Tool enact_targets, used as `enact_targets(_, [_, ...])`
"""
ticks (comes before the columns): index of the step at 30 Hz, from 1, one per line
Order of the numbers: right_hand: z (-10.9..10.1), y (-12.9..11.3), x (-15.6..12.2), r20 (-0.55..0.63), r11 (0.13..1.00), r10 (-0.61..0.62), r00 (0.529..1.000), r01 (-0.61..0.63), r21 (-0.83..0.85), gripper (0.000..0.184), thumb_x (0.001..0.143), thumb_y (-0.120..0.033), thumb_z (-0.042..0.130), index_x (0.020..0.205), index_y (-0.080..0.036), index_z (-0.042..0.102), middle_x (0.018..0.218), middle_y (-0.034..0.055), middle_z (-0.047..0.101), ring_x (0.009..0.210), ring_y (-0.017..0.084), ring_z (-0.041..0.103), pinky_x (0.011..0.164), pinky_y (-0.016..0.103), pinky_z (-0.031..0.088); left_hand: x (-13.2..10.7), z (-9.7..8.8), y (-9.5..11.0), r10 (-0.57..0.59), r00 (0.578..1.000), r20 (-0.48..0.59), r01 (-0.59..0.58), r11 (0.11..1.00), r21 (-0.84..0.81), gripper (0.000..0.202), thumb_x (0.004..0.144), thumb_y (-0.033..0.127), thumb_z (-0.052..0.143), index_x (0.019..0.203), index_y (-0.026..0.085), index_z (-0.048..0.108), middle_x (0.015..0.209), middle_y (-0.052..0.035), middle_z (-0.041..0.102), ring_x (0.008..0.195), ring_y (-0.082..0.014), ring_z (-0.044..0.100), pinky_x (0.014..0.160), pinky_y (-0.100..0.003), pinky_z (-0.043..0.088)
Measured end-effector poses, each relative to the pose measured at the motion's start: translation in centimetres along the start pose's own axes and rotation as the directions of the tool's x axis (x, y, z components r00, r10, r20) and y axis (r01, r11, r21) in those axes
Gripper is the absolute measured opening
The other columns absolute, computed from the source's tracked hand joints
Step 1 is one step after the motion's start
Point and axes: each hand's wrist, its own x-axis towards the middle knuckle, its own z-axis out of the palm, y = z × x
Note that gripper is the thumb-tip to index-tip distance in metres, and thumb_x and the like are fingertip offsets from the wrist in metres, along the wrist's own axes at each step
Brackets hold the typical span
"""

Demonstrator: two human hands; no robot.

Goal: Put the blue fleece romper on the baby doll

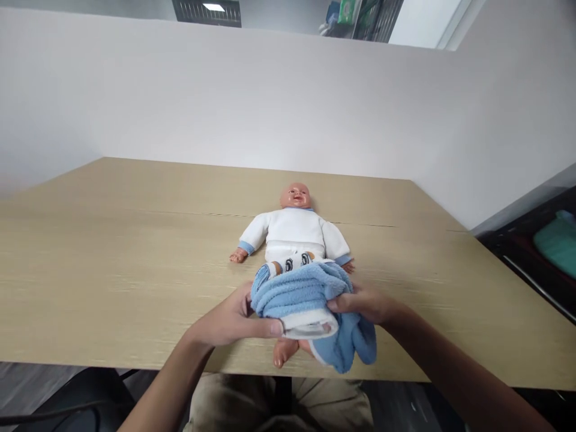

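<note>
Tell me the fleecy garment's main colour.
The fleecy garment is mainly light blue, clearest in the head view.

No text, label, brand, number or sign can be read. On the blue and white clothing [297, 291], near the middle of the scene, the printed design [306, 258] shows dark eye shapes and brown patches, with no letters that can be made out. On the far side, right of the middle and beyond the pale wall [270, 102], a green pack [347, 11] bears pale marks too small to read.

Soft, even light, wide-angle edge stretch
</note>
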Motion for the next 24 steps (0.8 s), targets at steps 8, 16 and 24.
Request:
enact_targets(8, [3.3,-1.4,-1.0,0.231,0.999,0.039,0.972,-0.041,0.005,0.066,0.079,-0.040,0.093,0.139,-0.022,0.069,0.121,0.0067,0.081,0.114,0.029,0.075,0.103,0.041,0.059,-3.2,2.9,-1.7,-0.110,0.966,-0.234,0.151,0.974,0.167,0.041,0.101,0.057,0.067,0.097,0.017,0.073,0.095,-0.0073,0.076,0.096,-0.0235,0.068,0.093,-0.033,0.055])
enact_targets(16, [6.5,-0.4,-1.2,-0.363,0.916,-0.058,0.930,-0.095,-0.389,0.014,0.088,-0.022,0.070,0.101,-0.021,0.074,0.103,0.0053,0.082,0.096,0.027,0.076,0.086,0.037,0.059,-1.8,5.9,-4.2,-0.187,0.831,-0.523,0.271,0.959,0.087,0.043,0.091,0.059,0.074,0.094,0.017,0.064,0.072,-0.0024,0.068,0.063,-0.0181,0.064,0.064,-0.029,0.055])
enact_targets(24, [6.8,1.6,0.4,-0.423,0.800,-0.136,0.896,-0.153,-0.581,0.026,0.080,-0.015,0.064,0.103,-0.021,0.073,0.105,0.0080,0.079,0.101,0.031,0.075,0.090,0.041,0.054,0.0,4.8,-5.9,0.011,0.718,-0.696,0.360,0.850,0.385,0.036,0.096,0.040,0.062,0.126,0.021,0.068,0.104,-0.0052,0.080,0.089,-0.0266,0.075,0.081,-0.036,0.056])
